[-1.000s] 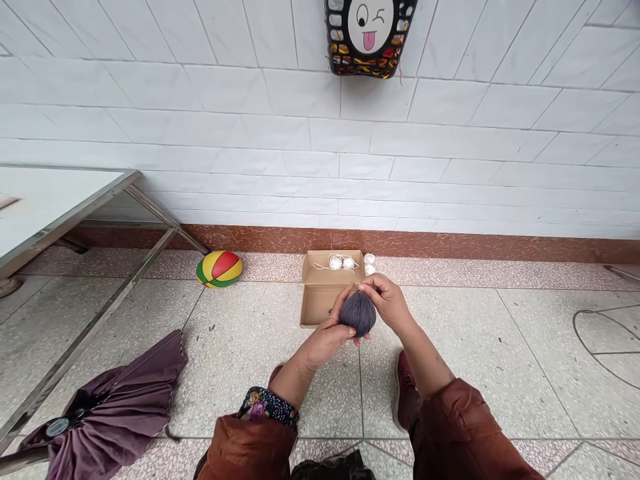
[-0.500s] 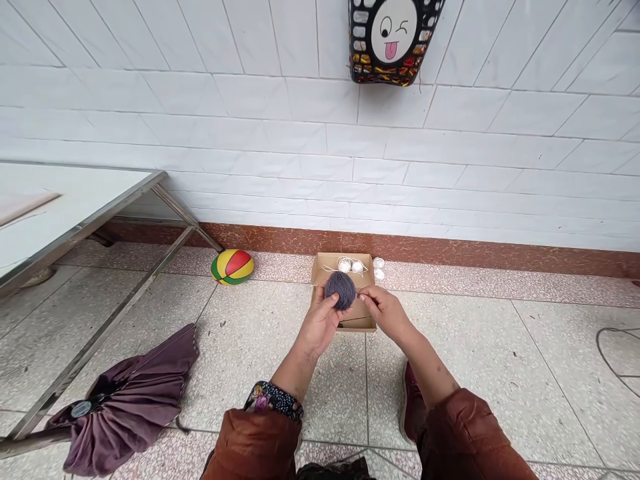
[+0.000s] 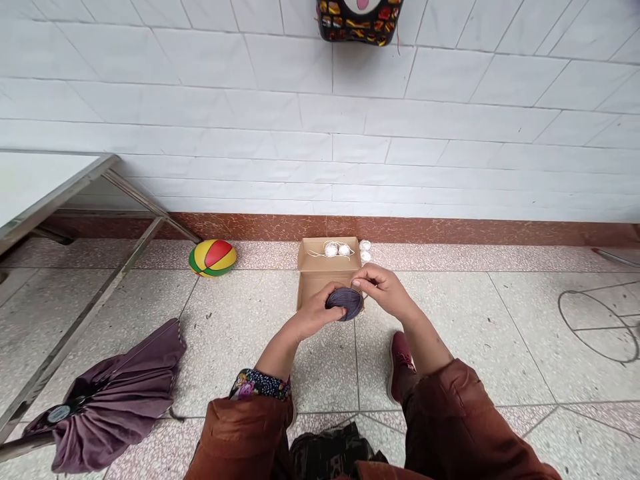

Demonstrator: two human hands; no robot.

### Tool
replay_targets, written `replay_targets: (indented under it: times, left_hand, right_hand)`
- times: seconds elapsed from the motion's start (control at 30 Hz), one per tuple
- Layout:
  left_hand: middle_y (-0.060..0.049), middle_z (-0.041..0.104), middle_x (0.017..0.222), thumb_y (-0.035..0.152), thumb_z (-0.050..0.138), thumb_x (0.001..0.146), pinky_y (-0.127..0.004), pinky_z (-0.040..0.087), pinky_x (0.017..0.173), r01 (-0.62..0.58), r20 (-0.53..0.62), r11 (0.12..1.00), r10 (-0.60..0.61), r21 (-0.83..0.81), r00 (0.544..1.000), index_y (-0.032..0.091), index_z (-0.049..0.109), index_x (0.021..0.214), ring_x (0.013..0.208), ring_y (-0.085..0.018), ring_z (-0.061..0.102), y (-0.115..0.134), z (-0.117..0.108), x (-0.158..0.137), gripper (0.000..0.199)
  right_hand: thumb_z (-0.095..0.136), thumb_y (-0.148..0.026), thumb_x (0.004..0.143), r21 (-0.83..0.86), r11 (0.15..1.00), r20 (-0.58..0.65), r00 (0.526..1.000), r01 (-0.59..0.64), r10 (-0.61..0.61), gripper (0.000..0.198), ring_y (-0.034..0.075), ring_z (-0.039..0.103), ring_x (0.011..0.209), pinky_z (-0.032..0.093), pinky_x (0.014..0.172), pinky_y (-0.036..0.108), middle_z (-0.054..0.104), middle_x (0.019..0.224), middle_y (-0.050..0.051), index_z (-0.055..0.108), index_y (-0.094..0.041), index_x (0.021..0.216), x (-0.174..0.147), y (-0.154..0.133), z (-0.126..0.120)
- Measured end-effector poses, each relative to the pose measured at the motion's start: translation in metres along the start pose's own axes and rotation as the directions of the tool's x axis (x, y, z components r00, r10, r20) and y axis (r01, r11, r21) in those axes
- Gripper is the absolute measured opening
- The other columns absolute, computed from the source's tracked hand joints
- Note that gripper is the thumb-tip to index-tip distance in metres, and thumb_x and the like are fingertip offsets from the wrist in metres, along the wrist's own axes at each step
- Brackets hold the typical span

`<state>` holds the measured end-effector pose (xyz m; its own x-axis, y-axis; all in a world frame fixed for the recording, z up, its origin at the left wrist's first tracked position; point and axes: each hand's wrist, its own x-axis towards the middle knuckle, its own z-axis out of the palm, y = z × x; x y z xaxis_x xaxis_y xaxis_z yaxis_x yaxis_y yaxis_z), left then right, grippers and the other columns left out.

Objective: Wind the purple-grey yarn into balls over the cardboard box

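Over the near part of an open cardboard box (image 3: 311, 283), my left hand (image 3: 316, 312) is wrapped round a dark grey-purple ball of yarn (image 3: 347, 303). Just above and to the right of the ball, my right hand (image 3: 383, 288) is closed in a pinch on the strand of yarn, which is barely visible at the fingertips. Two white balls of yarn (image 3: 337, 250) with loose ends lie at the back of the box, on its raised flap. More white balls (image 3: 365, 251) sit on the floor against the box's right side.
A yellow, red and green ball (image 3: 213, 258) rests on the floor beside a metal-framed table (image 3: 105, 173). A folded purple umbrella (image 3: 120, 393) lies at the left. On the right is a wire ring stand (image 3: 597, 327). A black basket (image 3: 360, 27) hangs on the tiled wall.
My left hand has turned the yarn ball, gripping it from above now. My right hand has moved up beside it. The whole view has shifted slightly to the right and downward.
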<state>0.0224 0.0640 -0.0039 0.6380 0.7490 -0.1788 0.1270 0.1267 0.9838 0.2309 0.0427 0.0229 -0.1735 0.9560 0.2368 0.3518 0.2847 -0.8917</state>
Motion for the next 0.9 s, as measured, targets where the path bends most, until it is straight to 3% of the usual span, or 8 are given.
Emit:
replay_targets:
  times: [0.07,0.13,0.37,0.53,0.63,0.73,0.83,0.9]
  left_hand:
    - [-0.008,0.066,0.111,0.030,0.069,0.076,-0.039,0.045,0.092,0.006,0.107,0.995,0.004,-0.098,0.994,0.018,0.063,0.119,0.104,-0.027,0.058,-0.002,0.003,-0.001,0.045]
    - [-0.008,0.066,0.114,0.029,0.071,0.076,-0.037,0.045,0.092,0.002,0.138,0.977,0.028,-0.212,0.990,0.019,0.063,0.121,0.106,-0.026,0.058,-0.004,0.006,-0.002,0.047]
    - [-0.009,0.061,0.125,0.032,0.074,0.075,-0.028,0.050,0.068,-0.019,-0.016,0.807,0.012,-0.591,1.000,0.027,0.054,0.126,0.093,-0.021,0.064,-0.002,0.005,-0.002,0.054]
    - [-0.011,0.064,0.125,0.029,0.072,0.078,-0.034,0.053,0.079,-0.083,-0.167,0.689,-0.055,-0.720,0.984,0.020,0.059,0.117,0.100,-0.024,0.066,0.000,-0.004,0.000,0.042]
    - [-0.010,0.064,0.126,0.024,0.076,0.075,-0.035,0.053,0.086,-0.084,-0.216,0.688,-0.108,-0.721,0.970,0.019,0.061,0.114,0.107,-0.023,0.063,-0.001,-0.009,0.001,0.042]
    - [-0.009,0.065,0.120,0.024,0.078,0.072,-0.035,0.052,0.087,-0.101,-0.313,0.759,-0.141,-0.644,0.939,0.019,0.062,0.108,0.106,-0.023,0.062,-0.005,-0.014,0.003,0.040]
    - [-0.006,0.066,0.108,0.024,0.077,0.068,-0.035,0.049,0.088,-0.100,-0.456,0.893,-0.125,-0.438,0.881,0.020,0.062,0.106,0.101,-0.022,0.062,-0.009,-0.015,0.007,0.041]
    - [-0.005,0.067,0.102,0.021,0.075,0.065,-0.037,0.046,0.092,-0.084,-0.500,0.958,-0.068,-0.275,0.863,0.019,0.063,0.106,0.098,-0.022,0.061,-0.010,-0.015,0.010,0.042]
  right_hand:
    - [0.059,-0.034,0.093,-0.021,1.000,-0.037,0.999,-0.006,0.005,0.018,0.016,0.058,0.077,0.046,0.075,0.030,0.066,0.082,0.002,0.067,-0.021,0.084,0.002,0.006,0.001]
    - [0.059,-0.032,0.093,-0.027,0.999,-0.047,0.998,-0.035,0.034,0.017,0.016,0.058,0.077,0.046,0.075,0.029,0.066,0.081,0.002,0.066,-0.021,0.083,0.004,0.013,0.004]
    - [0.052,-0.022,0.092,-0.122,0.978,0.017,0.985,-0.168,0.171,0.014,0.016,0.059,0.071,0.043,0.067,0.026,0.064,0.075,-0.001,0.065,-0.020,0.087,0.002,0.037,0.023]
    - [0.046,-0.020,0.096,-0.266,0.958,0.108,0.984,-0.107,0.140,0.022,0.019,0.065,0.084,0.047,0.075,0.029,0.072,0.093,0.004,0.066,-0.020,0.102,-0.001,0.038,0.036]
    - [0.046,-0.022,0.098,-0.301,0.953,0.155,0.983,-0.043,0.094,0.020,0.019,0.066,0.087,0.047,0.077,0.030,0.072,0.097,0.005,0.066,-0.021,0.103,-0.003,0.035,0.039]
    - [0.050,-0.025,0.098,-0.266,0.964,0.237,0.970,0.016,0.049,0.018,0.017,0.063,0.078,0.046,0.073,0.028,0.070,0.088,0.002,0.067,-0.021,0.093,-0.004,0.026,0.038]
    - [0.055,-0.031,0.097,-0.133,0.990,0.323,0.947,0.048,-0.003,0.019,0.015,0.060,0.071,0.045,0.068,0.027,0.067,0.079,0.000,0.068,-0.022,0.087,-0.005,0.011,0.032]
    - [0.058,-0.035,0.095,-0.029,0.999,0.303,0.953,0.033,-0.023,0.019,0.015,0.060,0.071,0.046,0.067,0.027,0.067,0.080,0.001,0.069,-0.022,0.087,-0.006,0.001,0.027]
